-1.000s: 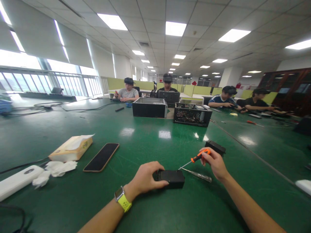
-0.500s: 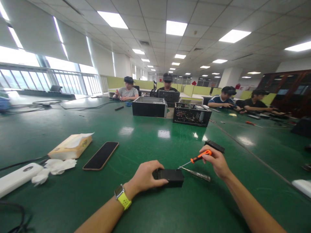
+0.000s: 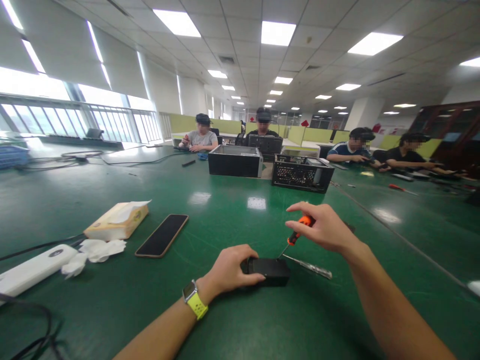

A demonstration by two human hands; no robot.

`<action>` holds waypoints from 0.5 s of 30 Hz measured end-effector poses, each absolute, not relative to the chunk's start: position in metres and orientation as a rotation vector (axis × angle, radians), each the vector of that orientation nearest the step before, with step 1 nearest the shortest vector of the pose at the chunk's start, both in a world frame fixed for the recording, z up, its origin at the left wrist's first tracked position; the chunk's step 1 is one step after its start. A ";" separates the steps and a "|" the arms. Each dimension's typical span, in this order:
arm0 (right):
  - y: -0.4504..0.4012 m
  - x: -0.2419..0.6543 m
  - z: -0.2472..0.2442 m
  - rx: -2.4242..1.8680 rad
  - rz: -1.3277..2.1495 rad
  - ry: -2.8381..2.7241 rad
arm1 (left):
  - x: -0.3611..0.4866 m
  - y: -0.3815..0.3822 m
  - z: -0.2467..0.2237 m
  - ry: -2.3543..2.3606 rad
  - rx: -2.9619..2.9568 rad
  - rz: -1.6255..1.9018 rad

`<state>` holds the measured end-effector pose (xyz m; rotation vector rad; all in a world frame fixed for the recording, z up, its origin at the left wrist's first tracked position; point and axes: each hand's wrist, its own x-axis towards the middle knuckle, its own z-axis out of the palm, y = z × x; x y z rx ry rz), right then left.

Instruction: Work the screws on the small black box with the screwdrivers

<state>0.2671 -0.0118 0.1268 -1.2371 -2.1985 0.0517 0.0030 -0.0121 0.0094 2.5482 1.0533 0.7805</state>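
Observation:
My left hand [image 3: 231, 269] is wrapped round the left end of a small black rectangular box [image 3: 273, 271], which lies on the green table. Its thumb presses along the near side. An orange-and-black screwdriver [image 3: 294, 237] leans steeply, its tip at the far right corner of the box. My right hand [image 3: 328, 226] holds its handle from the right, thumb and forefinger spread apart; the other fingers are hidden behind. To the right of the box lies a second screwdriver with a clear handle [image 3: 317, 270]. A dark object behind my right hand is mostly covered.
A phone [image 3: 162, 236], a tissue pack [image 3: 118, 220], crumpled tissues [image 3: 99, 250] and a white power strip [image 3: 37, 270] lie left. Farther back stand two open computer cases [image 3: 234, 162] [image 3: 300, 175]. Several people sit beyond, and another screwdriver [image 3: 401, 188] lies right.
My right hand has shifted left and its thumb and forefinger have spread. The orange screwdriver now stands steeper. My left hand still grips the box; the view has shifted slightly.

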 end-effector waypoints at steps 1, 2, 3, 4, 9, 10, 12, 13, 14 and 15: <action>-0.011 0.264 0.127 -1.243 0.014 -2.197 | 0.003 -0.012 0.010 1.052 2.549 0.779; -0.010 0.263 0.127 -1.246 -0.011 -2.201 | 0.003 -0.013 0.011 1.050 2.550 0.777; -0.009 0.263 0.127 -1.248 -0.020 -2.210 | 0.003 -0.013 0.011 1.048 2.553 0.776; -0.009 0.264 0.128 -1.245 -0.012 -2.225 | 0.003 -0.013 0.012 1.046 2.555 0.772; -0.018 0.274 0.134 -1.152 0.161 -2.299 | 0.003 -0.013 0.013 1.051 2.562 0.756; -0.020 0.276 0.134 -1.143 0.167 -2.298 | 0.003 -0.013 0.013 1.053 2.563 0.756; -0.021 0.276 0.132 -1.160 0.119 -2.281 | 0.003 -0.013 0.012 1.054 2.561 0.757; -0.021 0.275 0.130 -1.173 0.081 -2.271 | 0.003 -0.013 0.011 1.052 2.560 0.759; -0.021 0.273 0.129 -1.177 0.046 -2.263 | 0.003 -0.013 0.011 1.048 2.559 0.761; -0.021 0.272 0.128 -1.170 0.020 -2.257 | 0.002 -0.013 0.011 1.045 2.559 0.763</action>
